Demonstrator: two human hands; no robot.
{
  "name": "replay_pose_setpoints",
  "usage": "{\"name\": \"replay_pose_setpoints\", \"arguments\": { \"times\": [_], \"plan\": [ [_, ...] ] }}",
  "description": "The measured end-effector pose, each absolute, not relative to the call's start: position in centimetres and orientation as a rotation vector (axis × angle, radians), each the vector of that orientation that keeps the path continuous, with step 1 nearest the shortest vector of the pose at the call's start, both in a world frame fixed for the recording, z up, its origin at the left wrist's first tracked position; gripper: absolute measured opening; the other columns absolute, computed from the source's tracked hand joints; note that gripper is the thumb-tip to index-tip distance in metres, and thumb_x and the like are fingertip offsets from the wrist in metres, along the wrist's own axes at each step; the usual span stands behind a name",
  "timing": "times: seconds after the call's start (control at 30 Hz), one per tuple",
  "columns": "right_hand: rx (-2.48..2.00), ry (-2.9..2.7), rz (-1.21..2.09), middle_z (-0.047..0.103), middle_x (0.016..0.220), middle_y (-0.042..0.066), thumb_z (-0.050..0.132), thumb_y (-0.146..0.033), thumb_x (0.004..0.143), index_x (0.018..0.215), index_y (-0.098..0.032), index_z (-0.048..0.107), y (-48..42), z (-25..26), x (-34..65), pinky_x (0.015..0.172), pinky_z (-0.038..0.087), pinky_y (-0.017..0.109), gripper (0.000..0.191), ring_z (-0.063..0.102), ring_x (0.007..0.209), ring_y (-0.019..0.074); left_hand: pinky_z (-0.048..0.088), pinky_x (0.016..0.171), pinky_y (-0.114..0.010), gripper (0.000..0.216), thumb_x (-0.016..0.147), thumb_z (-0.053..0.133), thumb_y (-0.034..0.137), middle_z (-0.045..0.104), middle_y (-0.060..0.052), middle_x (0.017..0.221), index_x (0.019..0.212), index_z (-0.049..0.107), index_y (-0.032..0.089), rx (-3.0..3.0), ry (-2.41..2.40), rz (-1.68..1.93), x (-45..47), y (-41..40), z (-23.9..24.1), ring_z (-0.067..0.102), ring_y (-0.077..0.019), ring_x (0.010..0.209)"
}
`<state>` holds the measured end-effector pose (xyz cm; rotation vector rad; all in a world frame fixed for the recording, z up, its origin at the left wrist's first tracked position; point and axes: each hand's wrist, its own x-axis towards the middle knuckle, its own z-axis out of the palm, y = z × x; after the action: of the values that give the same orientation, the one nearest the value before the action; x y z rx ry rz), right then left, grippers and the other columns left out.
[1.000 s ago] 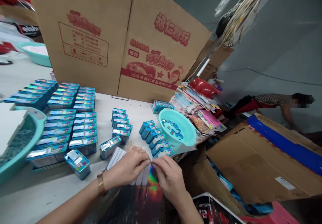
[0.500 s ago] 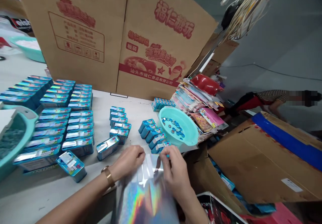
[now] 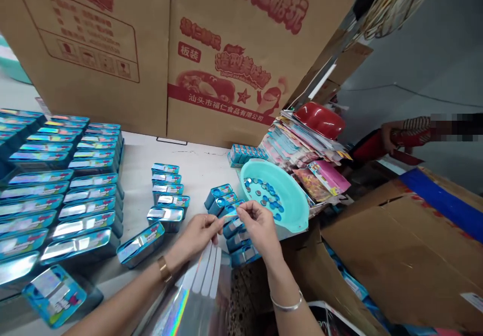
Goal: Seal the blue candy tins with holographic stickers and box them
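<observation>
My left hand (image 3: 198,235) and my right hand (image 3: 260,228) are raised over the table edge, both pinched closed. Between their fingertips stretches a thin holographic sticker strip (image 3: 230,217). Under my left wrist lies a holographic sticker sheet (image 3: 188,306) with several white strips peeled bare. Just beyond my fingers stands a row of small blue tins (image 3: 221,197), partly hidden by my hands. A single blue tin (image 3: 141,243) lies left of my left hand.
A teal bowl (image 3: 300,215) with small blue pieces sits right of my hands. Rows of blue tins (image 3: 90,195) fill the left. A tall printed cardboard box (image 3: 151,49) walls the back. Packets (image 3: 302,150) pile up behind the bowl. Another person (image 3: 407,130) bends at far right beside an open carton (image 3: 396,255).
Both hands have lifted up and away from the sticker sheet, now pulling a thin strip taut between them. The camera has tipped downward and closer.
</observation>
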<state>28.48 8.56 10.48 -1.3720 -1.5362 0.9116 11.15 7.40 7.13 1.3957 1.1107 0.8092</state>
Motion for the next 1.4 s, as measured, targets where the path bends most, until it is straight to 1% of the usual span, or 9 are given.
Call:
{"name": "replay_pose_setpoints", "arguments": {
  "times": [0.17, 0.33, 0.67, 0.8, 0.87, 1.0, 1.17, 1.27, 1.4],
  "plan": [
    [-1.617, -1.736, 0.444, 0.066, 0.078, 0.003, 0.051, -0.030, 0.092, 0.083, -0.020, 0.060, 10.5, 8.4, 28.6, 0.070, 0.042, 0.030, 0.016, 0.059, 0.073, 0.0194, 0.034, 0.059, -0.026, 0.043, 0.094, 0.041, 0.047, 0.062, -0.001, 0.055, 0.065, 0.058, 0.020, 1.599, 1.366, 0.761, 11.9, 9.7, 6.6, 0.056, -0.0178, 0.057],
    [-1.657, -1.878, 0.224, 0.064, 0.086, 0.005, 0.049, -0.024, 0.092, 0.081, -0.020, 0.058, 11.2, 7.4, 28.8, 0.080, 0.040, 0.034, 0.015, 0.059, 0.088, 0.0234, 0.030, 0.059, -0.027, 0.041, 0.095, 0.041, 0.040, 0.064, -0.002, 0.058, 0.062, 0.054, 0.020, 1.690, 1.439, 0.667, 12.3, 10.1, 6.7, 0.058, -0.0184, 0.061],
    [-1.687, -1.982, 0.059, 0.061, 0.088, 0.005, 0.048, -0.019, 0.095, 0.084, -0.020, 0.058, 11.6, 6.6, 28.5, 0.081, 0.040, 0.034, 0.015, 0.056, 0.090, 0.0233, 0.031, 0.061, -0.027, 0.043, 0.093, 0.042, 0.044, 0.061, -0.001, 0.057, 0.059, 0.055, 0.021, 1.592, 1.440, 0.724, 12.7, 10.4, 5.0, 0.055, -0.0176, 0.059],
    [-1.701, -1.969, 0.048, 0.062, 0.102, 0.008, 0.048, -0.015, 0.093, 0.087, -0.019, 0.060, 11.8, 6.4, 28.3, 0.087, 0.042, 0.034, 0.014, 0.057, 0.100, 0.0239, 0.036, 0.062, -0.026, 0.044, 0.090, 0.042, 0.051, 0.064, -0.002, 0.058, 0.066, 0.062, 0.019, 1.480, 1.364, 0.746, 13.3, 10.8, 3.7, 0.059, -0.0185, 0.060],
    [-1.718, -1.949, 0.082, 0.063, 0.108, 0.009, 0.050, -0.014, 0.091, 0.094, -0.018, 0.062, 11.9, 6.5, 28.3, 0.087, 0.042, 0.032, 0.013, 0.058, 0.103, 0.0235, 0.039, 0.061, -0.026, 0.049, 0.089, 0.040, 0.054, 0.065, -0.003, 0.058, 0.068, 0.065, 0.018, 1.448, 1.332, 0.740, 13.7, 11.1, 3.1, 0.060, -0.0189, 0.060],
    [-1.825, -1.980, 0.134, 0.068, 0.110, 0.005, 0.050, -0.013, 0.091, 0.110, -0.021, 0.064, 12.4, 6.9, 28.3, 0.081, 0.042, 0.030, 0.025, 0.063, 0.095, 0.0209, 0.042, 0.063, -0.027, 0.055, 0.085, 0.040, 0.060, 0.068, -0.005, 0.058, 0.069, 0.068, 0.016, 1.400, 1.304, 0.730, 14.2, 11.7, 2.5, 0.061, -0.0196, 0.059],
    [-1.856, -2.062, 0.113, 0.072, 0.103, 0.004, 0.047, -0.005, 0.086, 0.099, -0.023, 0.070, 12.9, 7.4, 28.4, 0.078, 0.041, 0.029, 0.032, 0.066, 0.093, 0.0213, 0.042, 0.064, -0.027, 0.057, 0.083, 0.044, 0.063, 0.069, -0.006, 0.057, 0.068, 0.071, 0.014, 1.383, 1.325, 0.714, 14.2, 12.0, 2.2, 0.062, -0.0204, 0.061],
    [-1.829, -2.130, 0.104, 0.072, 0.105, 0.005, 0.048, -0.003, 0.083, 0.103, -0.024, 0.069, 12.9, 7.7, 28.4, 0.081, 0.042, 0.028, 0.036, 0.064, 0.099, 0.0220, 0.041, 0.061, -0.027, 0.052, 0.083, 0.049, 0.058, 0.068, -0.006, 0.056, 0.065, 0.071, 0.015, 1.368, 1.357, 0.695, 14.1, 12.0, 2.1, 0.061, -0.0201, 0.060],
    [-1.782, -2.192, 0.093, 0.073, 0.105, 0.006, 0.046, 0.000, 0.081, 0.107, -0.024, 0.069, 12.8, 7.7, 28.2, 0.083, 0.043, 0.029, 0.043, 0.063, 0.101, 0.0229, 0.038, 0.055, -0.028, 0.037, 0.080, 0.058, 0.041, 0.065, -0.005, 0.051, 0.055, 0.068, 0.017, 1.350, 1.408, 0.662, 14.0, 12.1, 2.5, 0.057, -0.0190, 0.052]
  ]
}}
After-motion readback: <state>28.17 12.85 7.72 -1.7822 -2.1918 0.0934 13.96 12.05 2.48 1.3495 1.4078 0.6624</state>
